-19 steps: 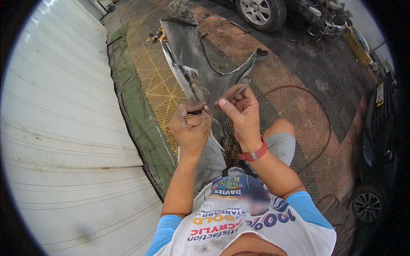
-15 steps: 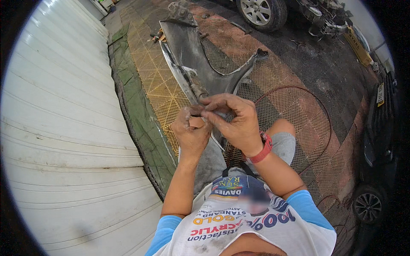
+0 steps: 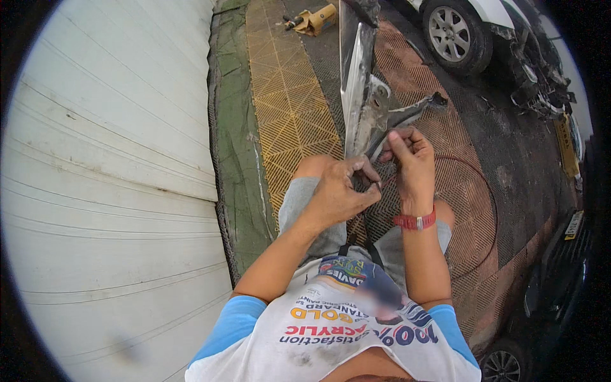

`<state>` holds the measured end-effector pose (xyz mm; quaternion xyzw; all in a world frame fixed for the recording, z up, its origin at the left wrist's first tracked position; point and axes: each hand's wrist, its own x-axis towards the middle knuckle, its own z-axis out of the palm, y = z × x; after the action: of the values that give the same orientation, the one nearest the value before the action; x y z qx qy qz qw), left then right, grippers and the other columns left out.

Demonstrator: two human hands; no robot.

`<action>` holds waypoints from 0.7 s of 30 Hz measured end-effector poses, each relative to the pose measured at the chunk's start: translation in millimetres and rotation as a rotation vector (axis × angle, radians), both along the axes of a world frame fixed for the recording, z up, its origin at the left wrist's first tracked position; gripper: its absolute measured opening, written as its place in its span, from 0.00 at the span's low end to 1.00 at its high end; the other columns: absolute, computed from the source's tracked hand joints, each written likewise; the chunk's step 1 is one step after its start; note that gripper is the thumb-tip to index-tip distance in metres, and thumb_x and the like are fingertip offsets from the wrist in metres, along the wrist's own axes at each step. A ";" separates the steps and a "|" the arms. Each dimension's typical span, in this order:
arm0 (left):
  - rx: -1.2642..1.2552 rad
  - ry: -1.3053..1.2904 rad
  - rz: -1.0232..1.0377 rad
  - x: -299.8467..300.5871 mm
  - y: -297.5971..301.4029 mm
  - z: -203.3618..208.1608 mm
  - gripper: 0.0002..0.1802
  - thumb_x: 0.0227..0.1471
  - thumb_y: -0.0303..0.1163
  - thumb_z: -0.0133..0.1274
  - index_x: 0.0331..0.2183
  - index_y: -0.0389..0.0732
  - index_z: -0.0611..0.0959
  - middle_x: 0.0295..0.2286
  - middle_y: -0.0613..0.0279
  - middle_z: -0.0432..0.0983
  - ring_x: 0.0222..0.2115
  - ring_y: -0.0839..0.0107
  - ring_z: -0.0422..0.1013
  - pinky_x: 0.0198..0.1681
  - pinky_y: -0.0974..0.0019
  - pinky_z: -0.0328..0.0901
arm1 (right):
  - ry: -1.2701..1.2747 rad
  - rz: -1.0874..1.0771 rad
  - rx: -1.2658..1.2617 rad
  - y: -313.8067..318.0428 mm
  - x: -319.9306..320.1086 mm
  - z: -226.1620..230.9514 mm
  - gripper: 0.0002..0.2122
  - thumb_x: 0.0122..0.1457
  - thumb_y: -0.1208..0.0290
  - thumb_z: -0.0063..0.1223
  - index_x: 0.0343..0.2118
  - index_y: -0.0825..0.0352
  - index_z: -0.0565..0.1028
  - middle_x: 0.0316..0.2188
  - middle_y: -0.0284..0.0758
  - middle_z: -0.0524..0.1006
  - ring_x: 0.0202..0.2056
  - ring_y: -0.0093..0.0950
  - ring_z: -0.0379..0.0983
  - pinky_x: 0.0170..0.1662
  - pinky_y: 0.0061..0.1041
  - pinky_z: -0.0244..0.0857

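Observation:
A car fender panel (image 3: 358, 108) stands edge-on in front of me, its pale bent edge and metal bracket facing my hands. My left hand (image 3: 344, 190) is at its lower end, thumb and fingertips pinched together; whatever may be between them is too small to name. To the right, my right hand (image 3: 412, 156) is raised beside the panel with its fingers curled in against the thumb. Anything it grips is hidden. The two hands are apart. A red wristwatch (image 3: 417, 221) circles my right wrist.
A white corrugated wall (image 3: 121, 146) runs along the left, bordered by green cloth (image 3: 235, 121). Grid floor tiles (image 3: 286, 95) spread ahead. A brown paper bag (image 3: 316, 20) lies beyond the panel. A car wheel (image 3: 449, 33) stands far right; a red hose (image 3: 491, 191) curves nearby.
My hands have separated, the right moving right and the left turning inward. The fender panel has swung to a narrower, edge-on position, and my view has shifted left.

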<state>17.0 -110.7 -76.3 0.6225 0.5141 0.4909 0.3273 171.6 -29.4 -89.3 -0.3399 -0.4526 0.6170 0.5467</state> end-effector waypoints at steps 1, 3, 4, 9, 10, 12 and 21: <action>-0.022 0.038 0.034 -2.9 -1.9 1.6 0.09 0.39 0.24 0.67 0.27 0.37 0.83 0.24 0.61 0.79 0.26 0.71 0.75 0.32 0.68 0.69 | 0.030 -0.075 -0.143 -1.3 1.9 -13.2 0.04 0.64 0.74 0.56 0.37 0.69 0.77 0.27 0.31 0.78 0.27 0.21 0.74 0.32 0.21 0.70; -0.001 0.075 0.006 -10.6 -2.1 3.6 0.09 0.39 0.23 0.68 0.27 0.38 0.83 0.24 0.63 0.79 0.27 0.72 0.75 0.34 0.69 0.69 | 0.080 -0.213 -0.271 -14.9 -4.4 -36.9 0.05 0.66 0.73 0.54 0.35 0.68 0.76 0.26 0.30 0.77 0.26 0.22 0.72 0.32 0.21 0.69; 0.032 0.078 -0.056 -17.3 -4.0 3.1 0.09 0.39 0.23 0.68 0.27 0.39 0.83 0.24 0.64 0.78 0.27 0.72 0.75 0.35 0.69 0.69 | 0.104 -0.276 -0.267 -37.4 -13.4 -49.4 0.06 0.67 0.72 0.53 0.35 0.68 0.76 0.26 0.30 0.76 0.25 0.22 0.71 0.32 0.21 0.69; -0.076 0.038 0.071 -132.3 -44.5 -10.4 0.13 0.42 0.20 0.68 0.32 0.38 0.82 0.28 0.64 0.78 0.30 0.72 0.75 0.35 0.68 0.69 | -0.193 0.072 -0.022 -102.2 9.3 -75.7 0.05 0.66 0.73 0.56 0.36 0.69 0.76 0.28 0.30 0.78 0.30 0.19 0.73 0.36 0.21 0.68; -0.129 -0.126 0.270 -167.8 -58.7 -9.4 0.13 0.46 0.19 0.65 0.36 0.37 0.82 0.30 0.64 0.80 0.31 0.74 0.75 0.37 0.68 0.70 | -0.255 0.043 -0.041 -103.3 18.3 -83.5 0.05 0.66 0.73 0.56 0.36 0.70 0.76 0.28 0.30 0.78 0.30 0.18 0.73 0.37 0.21 0.68; -0.247 0.013 0.640 -273.4 -78.0 -30.8 0.26 0.58 0.21 0.54 0.58 0.34 0.74 0.42 0.54 0.83 0.39 0.70 0.77 0.43 0.66 0.72 | -0.374 -0.002 -0.077 -101.9 38.9 -103.4 0.05 0.66 0.74 0.57 0.36 0.70 0.76 0.28 0.29 0.78 0.32 0.16 0.72 0.37 0.19 0.67; -0.243 0.205 0.223 -112.5 -21.7 -72.5 0.52 0.50 0.22 0.65 0.69 0.38 0.54 0.67 0.45 0.55 0.66 0.56 0.57 0.66 0.56 0.58 | -0.386 -0.144 -0.155 -95.1 69.1 -125.6 0.06 0.66 0.72 0.58 0.38 0.69 0.77 0.28 0.28 0.78 0.32 0.16 0.72 0.37 0.18 0.67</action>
<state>-95.5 -132.4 -148.8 0.5645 0.6660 0.3925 0.2895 240.7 -124.5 -214.9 -0.5240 -0.4746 0.5329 0.4650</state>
